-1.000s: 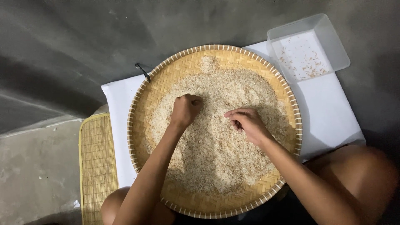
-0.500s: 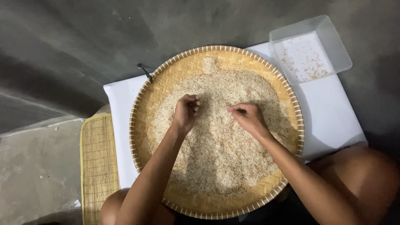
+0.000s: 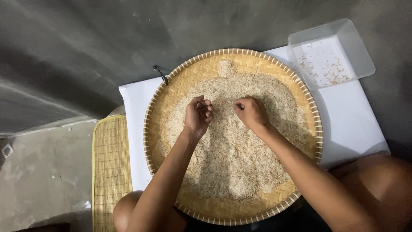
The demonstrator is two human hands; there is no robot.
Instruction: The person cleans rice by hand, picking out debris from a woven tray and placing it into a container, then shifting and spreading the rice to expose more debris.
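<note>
Since a second ago both hands have lifted off the grain and drawn toward each other: the left hand (image 3: 198, 115), which lay palm-down on the heap, is now raised with its palm turned inward and fingers curled, and the right hand (image 3: 250, 112) has pulled in from about 3 o'clock to just right of the tray's middle. The left hand is cupped loosely, seemingly around a few grains, though whether it actually holds any cannot be told. The right hand is pinched, fingertips bunched as if on something small; what it pinches is too small to see.

The rice (image 3: 234, 159) lies spread thin across the round woven tray (image 3: 169, 92), thinnest toward 12 o'clock where a small separate patch sits, so single grains can be looked over. The tray rests on a white board (image 3: 356, 124) over the person's knees, which keeps it close and level. At about 1 o'clock, just beyond the rim, a clear plastic box (image 3: 365, 56) holds a scatter of darker bits, near the right hand. A woven mat (image 3: 110, 172) lies at 8 o'clock on the floor
</note>
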